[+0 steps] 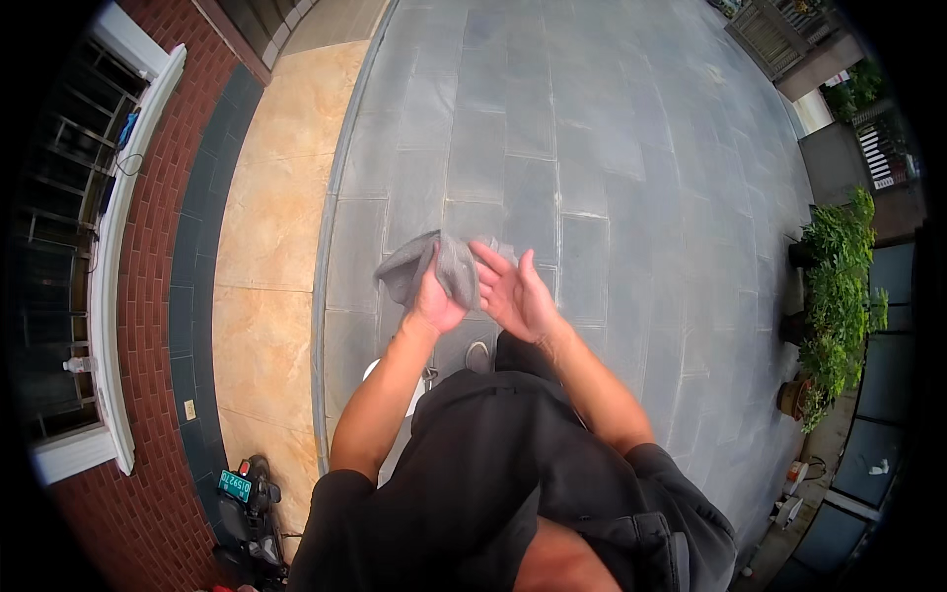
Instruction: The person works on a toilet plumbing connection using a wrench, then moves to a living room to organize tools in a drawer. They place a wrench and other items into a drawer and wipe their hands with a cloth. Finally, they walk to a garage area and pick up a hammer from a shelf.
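Observation:
A crumpled grey cloth (402, 271) hangs over my left hand (437, 304), which grips it in front of my body. Folds of the cloth hide part of that hand's fingers. Just to the right, my right hand (525, 301) is open, palm turned up and fingers spread. Its fingertips come close to the cloth's right edge; whether they touch it I cannot tell. A small pale grey patch shows behind those fingers, too blurred to name. Below the hands, one shoe (478, 356) shows on the grey paving (612, 178).
Partly hidden by my left forearm is a white object (371, 369) with a metal fitting (429, 376). A tan stone step (266, 335) runs along the left, beside a brick wall (148, 296) with a barred window. A motorbike (247, 513) stands lower left. Potted plants (834, 286) line the right.

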The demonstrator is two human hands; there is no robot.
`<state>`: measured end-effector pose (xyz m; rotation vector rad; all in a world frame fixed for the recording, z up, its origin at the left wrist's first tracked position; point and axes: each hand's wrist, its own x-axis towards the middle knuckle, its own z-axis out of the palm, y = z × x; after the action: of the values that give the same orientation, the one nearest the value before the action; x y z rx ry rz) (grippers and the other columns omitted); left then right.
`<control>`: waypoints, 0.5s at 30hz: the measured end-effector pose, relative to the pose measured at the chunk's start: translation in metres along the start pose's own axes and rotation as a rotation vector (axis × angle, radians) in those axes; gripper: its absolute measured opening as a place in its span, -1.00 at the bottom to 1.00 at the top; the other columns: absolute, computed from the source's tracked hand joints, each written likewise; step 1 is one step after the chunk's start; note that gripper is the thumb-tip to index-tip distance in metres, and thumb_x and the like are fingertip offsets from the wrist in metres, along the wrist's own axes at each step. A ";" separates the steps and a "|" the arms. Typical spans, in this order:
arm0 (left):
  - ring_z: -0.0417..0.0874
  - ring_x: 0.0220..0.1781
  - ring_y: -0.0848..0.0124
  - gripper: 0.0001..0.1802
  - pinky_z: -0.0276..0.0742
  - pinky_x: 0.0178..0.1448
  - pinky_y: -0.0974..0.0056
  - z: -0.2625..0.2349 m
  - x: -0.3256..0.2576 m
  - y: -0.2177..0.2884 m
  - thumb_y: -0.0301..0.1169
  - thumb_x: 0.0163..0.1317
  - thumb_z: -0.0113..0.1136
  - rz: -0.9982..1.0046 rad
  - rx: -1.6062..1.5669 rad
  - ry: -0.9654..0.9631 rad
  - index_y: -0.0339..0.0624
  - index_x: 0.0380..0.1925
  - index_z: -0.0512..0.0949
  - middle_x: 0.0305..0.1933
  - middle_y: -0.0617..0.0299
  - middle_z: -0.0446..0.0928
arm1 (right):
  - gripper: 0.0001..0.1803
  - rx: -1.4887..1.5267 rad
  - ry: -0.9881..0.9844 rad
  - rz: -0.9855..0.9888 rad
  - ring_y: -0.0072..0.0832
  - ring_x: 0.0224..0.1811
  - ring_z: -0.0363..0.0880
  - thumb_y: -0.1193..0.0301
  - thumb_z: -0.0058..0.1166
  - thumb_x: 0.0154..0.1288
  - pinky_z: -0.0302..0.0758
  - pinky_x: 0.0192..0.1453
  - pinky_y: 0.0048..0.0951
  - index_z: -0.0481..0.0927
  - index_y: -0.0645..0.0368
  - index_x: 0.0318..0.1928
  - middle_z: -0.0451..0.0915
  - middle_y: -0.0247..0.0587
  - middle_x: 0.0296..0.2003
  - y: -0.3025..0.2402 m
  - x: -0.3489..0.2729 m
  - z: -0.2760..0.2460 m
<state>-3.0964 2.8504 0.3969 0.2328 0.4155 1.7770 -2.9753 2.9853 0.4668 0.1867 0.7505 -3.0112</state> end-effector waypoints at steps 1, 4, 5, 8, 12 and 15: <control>0.68 0.03 0.16 -0.24 0.66 0.04 0.04 -0.006 0.022 0.012 0.26 0.53 -0.36 0.013 -0.070 0.139 -0.19 0.00 0.60 0.03 0.08 0.64 | 0.03 0.205 -0.018 0.046 -0.16 0.53 0.24 -0.40 -0.63 0.46 0.19 0.59 -0.13 0.05 0.18 0.58 0.22 0.04 0.51 -0.014 0.027 -0.009; 0.73 -0.18 0.22 -0.48 0.71 -0.14 0.06 -0.025 0.102 0.065 0.02 0.57 -0.17 0.105 -0.063 0.482 -0.19 0.03 0.56 -0.16 0.12 0.67 | 0.03 0.416 -0.008 0.123 -0.20 0.53 0.25 -0.40 -0.61 0.46 0.19 0.59 -0.15 0.06 0.17 0.58 0.22 -0.03 0.52 -0.064 0.111 -0.037; 0.73 -0.17 0.27 -0.64 0.72 -0.13 0.06 -0.026 0.128 0.083 -0.16 0.55 -0.07 0.252 0.128 0.519 -0.19 0.04 0.56 -0.18 0.14 0.67 | 0.03 0.417 0.018 0.165 -0.23 0.52 0.27 -0.40 -0.62 0.45 0.18 0.60 -0.17 0.06 0.17 0.58 0.23 -0.07 0.52 -0.080 0.139 -0.049; 0.71 -0.03 0.28 -0.68 0.71 0.00 0.11 -0.060 0.189 0.160 -0.23 0.54 -0.06 0.112 0.255 0.358 -0.18 0.06 0.55 -0.05 0.15 0.66 | 0.01 0.184 -0.007 0.221 -0.22 0.52 0.25 -0.38 -0.58 0.47 0.25 0.56 -0.16 0.09 0.17 0.57 0.25 -0.07 0.51 -0.138 0.231 -0.071; 0.66 0.12 0.27 -0.67 0.65 0.18 0.10 -0.070 0.280 0.261 -0.27 0.53 -0.07 0.051 0.096 0.675 -0.21 0.09 0.54 0.10 0.14 0.61 | -0.14 -0.218 -0.022 0.213 -0.17 0.53 0.24 -0.20 -0.24 0.56 0.33 0.50 -0.16 0.12 0.18 0.56 0.28 -0.10 0.49 -0.206 0.359 -0.085; 0.54 0.33 0.18 -0.53 0.47 0.40 0.06 -0.090 0.327 0.328 -0.17 0.59 -0.17 0.280 0.111 0.785 -0.28 0.25 0.45 0.24 0.08 0.54 | -0.22 -1.400 0.000 -0.225 -0.11 0.53 0.22 0.36 0.29 0.31 0.37 0.44 -0.18 0.28 0.11 0.50 0.33 -0.07 0.43 -0.238 0.449 -0.067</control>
<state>-3.5037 3.0871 0.4241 -0.3679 1.0824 2.0799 -3.4281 3.2257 0.4636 0.0325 2.6333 -1.8870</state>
